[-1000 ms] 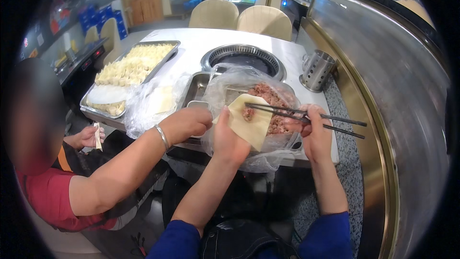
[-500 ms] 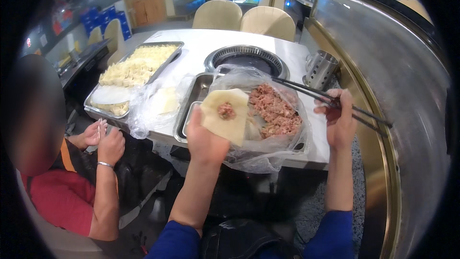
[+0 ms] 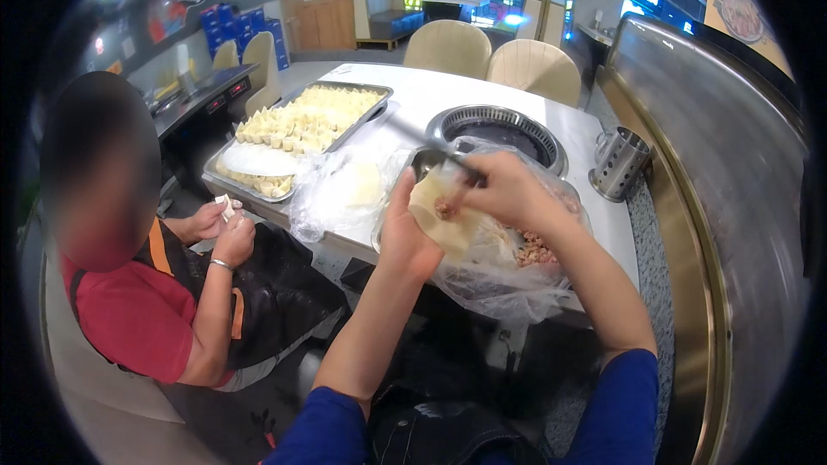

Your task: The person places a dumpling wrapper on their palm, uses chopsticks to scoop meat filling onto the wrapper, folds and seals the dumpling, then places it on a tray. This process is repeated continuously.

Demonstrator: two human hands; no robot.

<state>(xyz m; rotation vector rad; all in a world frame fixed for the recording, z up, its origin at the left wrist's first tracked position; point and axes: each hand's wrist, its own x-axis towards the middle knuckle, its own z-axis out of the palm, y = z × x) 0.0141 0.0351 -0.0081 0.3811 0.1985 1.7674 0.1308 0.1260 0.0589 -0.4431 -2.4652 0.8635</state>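
Note:
A pale square wonton wrapper (image 3: 455, 231) lies across the palm and fingers of my left hand (image 3: 407, 237), with the thumb raised beside it. On it sits a small dab of minced meat (image 3: 445, 207). My right hand (image 3: 506, 189) is closed round dark chopsticks (image 3: 463, 169), and its fingers are right over the wrapper. The chopsticks are blurred and point away to the far left. Behind my right forearm, more minced meat (image 3: 536, 251) fills a clear plastic bag (image 3: 487, 291), partly hidden, at the table's near edge.
A metal tray (image 3: 385, 102) of folded wontons stands at the far left, beside bagged wrappers (image 3: 357, 185). A round table grill (image 3: 560, 155) and a perforated steel holder (image 3: 622, 164) are farther right. On my left, a seated co-worker's hands (image 3: 228, 228) hold a small wrapper piece.
My right hand has swung left from the right side to over the wrapper, turning the chopsticks leftward. The whole view has shifted, so the table sits farther right. My left hand still holds the wrapper.

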